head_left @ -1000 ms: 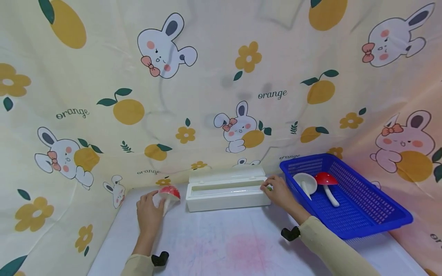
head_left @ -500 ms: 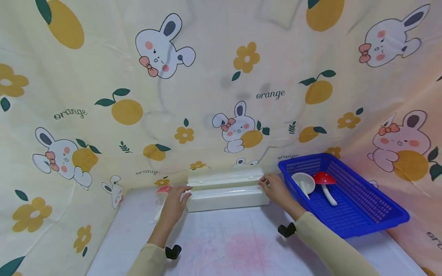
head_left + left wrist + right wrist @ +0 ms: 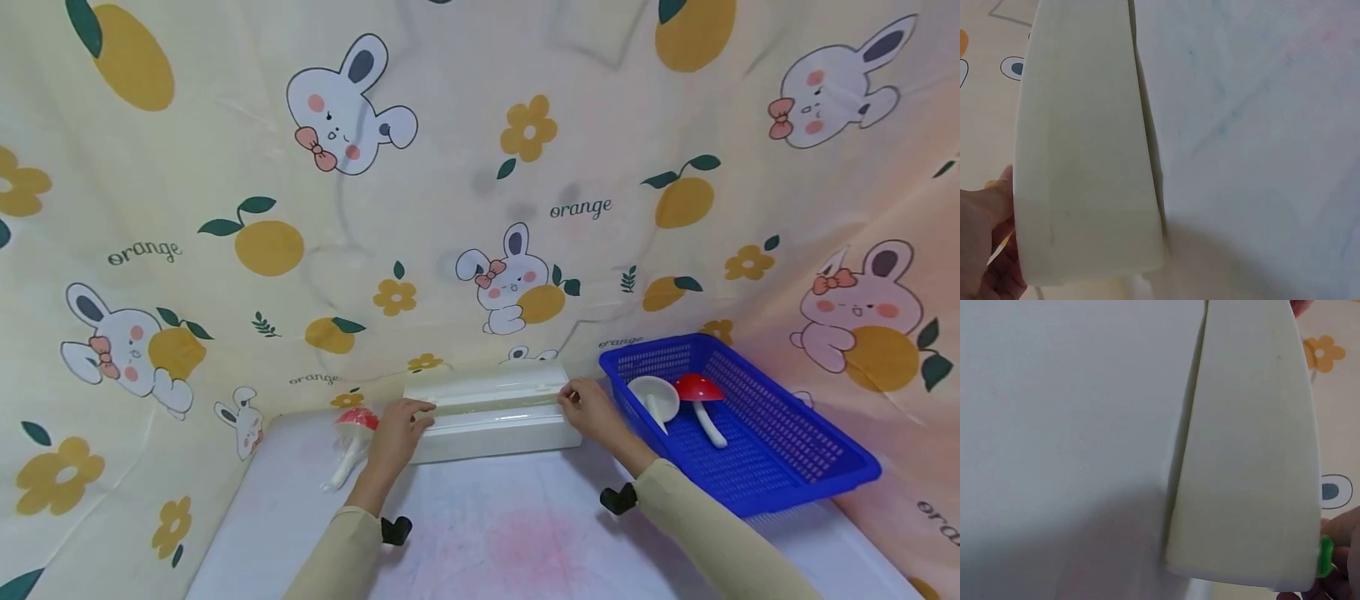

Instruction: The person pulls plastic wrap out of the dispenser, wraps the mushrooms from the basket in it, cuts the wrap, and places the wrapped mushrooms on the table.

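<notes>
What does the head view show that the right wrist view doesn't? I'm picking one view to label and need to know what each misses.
Only the head view shows the left hand at the white box's left end, the red-capped mushroom spoon beside it, and the blue basket holding a white spoon and a red one. Only the right wrist view shows a small green piece at the box's corner, by the fingertips. Both show the box, the pale table and the right hand at the box's right end.
</notes>
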Available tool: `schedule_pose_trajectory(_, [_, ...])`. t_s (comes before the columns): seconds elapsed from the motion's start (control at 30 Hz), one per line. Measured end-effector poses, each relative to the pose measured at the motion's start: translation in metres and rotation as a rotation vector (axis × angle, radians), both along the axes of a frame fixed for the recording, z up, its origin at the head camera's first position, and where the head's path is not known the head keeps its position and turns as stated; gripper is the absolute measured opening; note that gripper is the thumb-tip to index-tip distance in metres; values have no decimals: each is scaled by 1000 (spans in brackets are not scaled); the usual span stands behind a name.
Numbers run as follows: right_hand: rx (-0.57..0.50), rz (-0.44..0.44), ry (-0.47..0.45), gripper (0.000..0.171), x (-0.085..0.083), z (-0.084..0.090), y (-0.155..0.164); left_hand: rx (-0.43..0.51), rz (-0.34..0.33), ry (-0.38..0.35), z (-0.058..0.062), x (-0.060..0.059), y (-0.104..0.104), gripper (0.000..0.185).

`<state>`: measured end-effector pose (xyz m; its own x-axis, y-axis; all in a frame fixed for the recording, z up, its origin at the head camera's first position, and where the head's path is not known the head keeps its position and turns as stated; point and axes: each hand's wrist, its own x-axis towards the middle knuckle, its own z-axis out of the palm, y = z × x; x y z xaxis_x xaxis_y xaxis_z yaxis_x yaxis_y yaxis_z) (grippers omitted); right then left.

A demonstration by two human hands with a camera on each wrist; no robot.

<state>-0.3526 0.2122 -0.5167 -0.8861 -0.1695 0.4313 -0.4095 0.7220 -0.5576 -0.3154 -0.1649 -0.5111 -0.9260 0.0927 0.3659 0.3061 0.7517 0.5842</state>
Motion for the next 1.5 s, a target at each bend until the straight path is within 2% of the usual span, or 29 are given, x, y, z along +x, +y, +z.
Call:
schedule_pose_trajectory(0.23, [-15, 3, 56, 8, -1, -8, 0, -43, 50, -19, 1, -5, 10, 20])
schedule_pose_trajectory(0.5, [-39, -31, -34, 5, -1, -6, -3, -121, 120, -63, 4, -11, 17, 14])
schedule_pose_trajectory(0.67, [-44, -30, -18, 5, 0, -6, -4, -134, 129, -107, 7, -13, 19, 6])
schedule_pose_trajectory(0.8, [-44, -29, -16, 5, 0, -7, -5, -77, 142, -111, 3, -13, 18, 6])
schedule_pose_trajectory(0.93, [-52, -26, -12, 5, 2, -6, -6, 42, 166, -104, -3, -12, 13, 7])
schedule_pose_trajectory(1.07, [-56, -29, -1, 5, 3, -5, -7, 137, 166, -74, -8, -12, 10, 7])
schedule_pose_trajectory(1.23, [-75, -39, -22, 5, 4, -6, -8, 198, 160, -33, -10, -14, 10, 7])
schedule_pose_trajectory(1.5, [-132, -57, -32, 5, 6, -2, -10, 293, 182, -78, -9, -12, 12, 8])
